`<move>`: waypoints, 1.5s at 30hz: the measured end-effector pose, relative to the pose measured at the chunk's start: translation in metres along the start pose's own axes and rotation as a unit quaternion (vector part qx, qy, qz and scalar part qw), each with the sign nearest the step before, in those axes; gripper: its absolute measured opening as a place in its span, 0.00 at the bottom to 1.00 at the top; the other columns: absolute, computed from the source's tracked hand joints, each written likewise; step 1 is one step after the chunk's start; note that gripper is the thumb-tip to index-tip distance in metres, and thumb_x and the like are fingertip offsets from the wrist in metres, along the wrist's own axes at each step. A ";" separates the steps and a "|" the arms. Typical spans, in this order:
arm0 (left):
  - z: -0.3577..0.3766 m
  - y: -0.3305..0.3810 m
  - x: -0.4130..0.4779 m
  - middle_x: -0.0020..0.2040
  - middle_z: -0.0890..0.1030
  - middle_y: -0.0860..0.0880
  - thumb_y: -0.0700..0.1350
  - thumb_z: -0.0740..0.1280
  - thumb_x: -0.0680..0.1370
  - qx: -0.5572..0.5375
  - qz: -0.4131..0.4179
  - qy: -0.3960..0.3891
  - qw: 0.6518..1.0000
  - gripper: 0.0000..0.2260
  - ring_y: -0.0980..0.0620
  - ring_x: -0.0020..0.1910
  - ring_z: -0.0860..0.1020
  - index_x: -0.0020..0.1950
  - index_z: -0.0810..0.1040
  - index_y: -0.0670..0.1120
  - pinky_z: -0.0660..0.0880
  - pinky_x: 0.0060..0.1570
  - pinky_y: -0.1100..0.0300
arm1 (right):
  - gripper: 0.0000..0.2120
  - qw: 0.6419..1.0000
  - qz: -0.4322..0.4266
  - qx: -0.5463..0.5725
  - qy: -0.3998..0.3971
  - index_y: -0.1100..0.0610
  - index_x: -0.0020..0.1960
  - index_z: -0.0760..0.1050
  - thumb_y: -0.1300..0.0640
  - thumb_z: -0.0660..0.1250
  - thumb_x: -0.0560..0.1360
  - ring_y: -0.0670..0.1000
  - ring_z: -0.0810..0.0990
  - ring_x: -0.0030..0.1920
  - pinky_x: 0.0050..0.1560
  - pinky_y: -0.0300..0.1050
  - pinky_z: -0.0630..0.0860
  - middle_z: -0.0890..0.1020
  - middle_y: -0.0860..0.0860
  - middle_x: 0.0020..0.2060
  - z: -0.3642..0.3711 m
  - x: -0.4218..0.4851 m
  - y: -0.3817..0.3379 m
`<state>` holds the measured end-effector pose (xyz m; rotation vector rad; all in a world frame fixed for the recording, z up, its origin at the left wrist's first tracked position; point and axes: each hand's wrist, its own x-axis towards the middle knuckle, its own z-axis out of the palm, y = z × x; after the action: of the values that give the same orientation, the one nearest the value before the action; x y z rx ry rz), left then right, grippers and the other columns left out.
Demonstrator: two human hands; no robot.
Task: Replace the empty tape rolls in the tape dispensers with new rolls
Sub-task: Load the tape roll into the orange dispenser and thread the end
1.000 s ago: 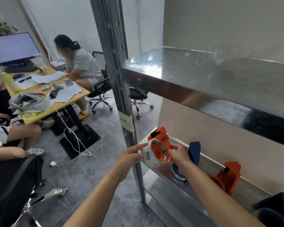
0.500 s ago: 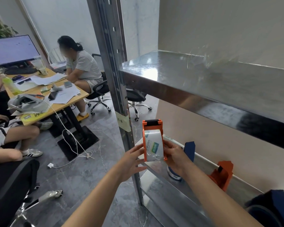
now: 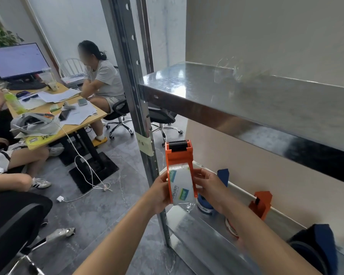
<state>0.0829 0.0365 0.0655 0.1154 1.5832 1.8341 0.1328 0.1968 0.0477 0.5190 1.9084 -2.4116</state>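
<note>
One head-worn wide-angle view faces forward and down; near the metal shelf (image 3: 246, 100).

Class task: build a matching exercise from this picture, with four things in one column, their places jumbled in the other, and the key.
Things
1 tape roll
2 blue dispenser
3 paper label
4 monitor

Places
A on the desk
B stuck on the shelf post
C in the orange dispenser
D on the lower shelf, behind the right hand

Pairs: 1-C, 2-D, 3-B, 4-A
</note>
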 end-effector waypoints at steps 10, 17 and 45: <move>0.011 0.011 -0.018 0.33 0.81 0.49 0.45 0.58 0.81 0.018 -0.004 0.018 1.000 0.09 0.52 0.33 0.81 0.45 0.75 0.48 0.78 0.38 0.54 | 0.06 0.997 -0.013 -0.068 0.024 0.54 0.50 0.82 0.55 0.67 0.77 0.52 0.78 0.48 0.45 0.45 0.73 0.84 0.52 0.45 -0.007 -0.011 -0.010; 0.011 0.021 -0.025 0.37 0.82 0.48 0.44 0.58 0.81 0.041 0.001 0.025 0.999 0.08 0.50 0.36 0.81 0.46 0.76 0.48 0.78 0.41 0.53 | 0.06 0.998 -0.007 -0.060 0.027 0.53 0.50 0.82 0.54 0.66 0.78 0.55 0.81 0.50 0.53 0.51 0.76 0.86 0.51 0.44 -0.003 -0.013 -0.014; -0.044 0.039 -0.023 0.45 0.82 0.41 0.41 0.60 0.81 0.098 -0.003 -0.068 0.993 0.08 0.44 0.40 0.82 0.55 0.76 0.43 0.80 0.47 0.44 | 0.07 0.930 -0.256 -0.183 0.189 0.55 0.39 0.74 0.59 0.71 0.73 0.47 0.74 0.37 0.41 0.46 0.72 0.77 0.45 0.33 0.081 -0.103 -0.028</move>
<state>0.0611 -0.0132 0.0981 0.3187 1.6618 1.6265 0.2040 0.1076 0.1178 0.5467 2.9008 -2.2209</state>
